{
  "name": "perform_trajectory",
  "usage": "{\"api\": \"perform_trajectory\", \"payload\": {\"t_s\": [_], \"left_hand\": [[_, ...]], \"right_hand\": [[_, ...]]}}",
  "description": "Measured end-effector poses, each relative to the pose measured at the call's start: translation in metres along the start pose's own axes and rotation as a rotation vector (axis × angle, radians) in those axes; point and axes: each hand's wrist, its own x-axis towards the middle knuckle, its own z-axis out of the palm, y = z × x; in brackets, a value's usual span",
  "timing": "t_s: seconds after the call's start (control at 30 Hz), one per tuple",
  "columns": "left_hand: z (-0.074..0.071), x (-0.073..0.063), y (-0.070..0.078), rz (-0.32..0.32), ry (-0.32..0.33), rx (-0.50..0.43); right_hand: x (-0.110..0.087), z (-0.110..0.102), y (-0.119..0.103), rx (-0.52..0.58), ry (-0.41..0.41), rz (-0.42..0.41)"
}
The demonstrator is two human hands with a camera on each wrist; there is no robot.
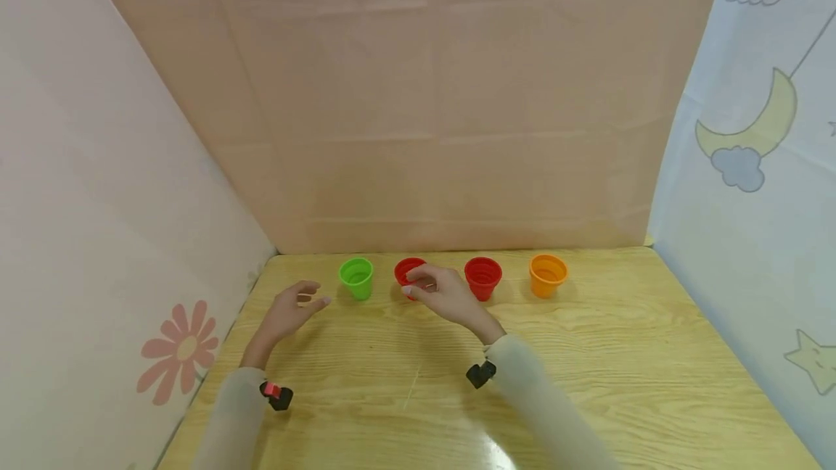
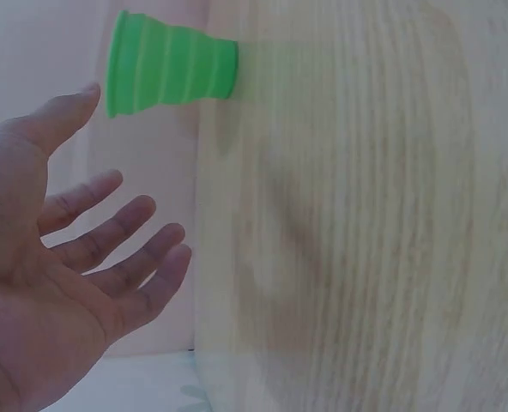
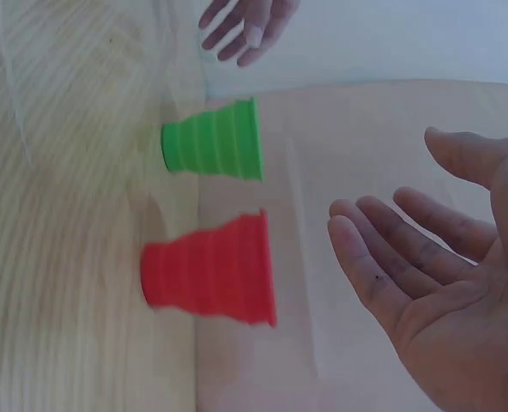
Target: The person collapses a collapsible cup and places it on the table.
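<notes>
Four collapsible-looking ribbed cups stand upright in a row along the back of the table: a green cup (image 1: 356, 280), a red cup (image 1: 402, 273), a second red cup (image 1: 483, 283) and an orange cup (image 1: 547, 278). My left hand (image 1: 292, 310) hovers to the left of the green cup, fingers spread and relaxed, holding nothing. In the left wrist view its thumb points toward the green cup (image 2: 172, 67). My right hand (image 1: 447, 296) is over the first red cup and partly covers it in the head view. The right wrist view shows those fingers apart from the red cup (image 3: 209, 270), loosely bent around air.
A wooden table (image 1: 366, 390) carries the cups. A beige cloth wall (image 1: 431, 93) rises right behind the row. White patterned walls stand at the left (image 1: 98, 201) and right (image 1: 738, 252). Each wrist wears a small dark camera.
</notes>
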Motion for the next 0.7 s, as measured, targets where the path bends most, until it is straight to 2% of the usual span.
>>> {"api": "perform_trajectory", "payload": {"t_s": [0.3, 0.6, 0.7], "left_hand": [[0.006, 0.009, -0.004, -0.031, -0.046, -0.123], [-0.002, 0.021, 0.002, -0.009, -0.08, -0.196], [0.001, 0.021, -0.001, -0.008, -0.1, -0.248]], "right_hand": [[0.026, 0.043, -0.002, 0.086, 0.012, 0.015], [0.048, 0.074, -0.009, 0.149, 0.014, 0.107], [0.051, 0.086, -0.008, 0.194, 0.019, 0.146]]}}
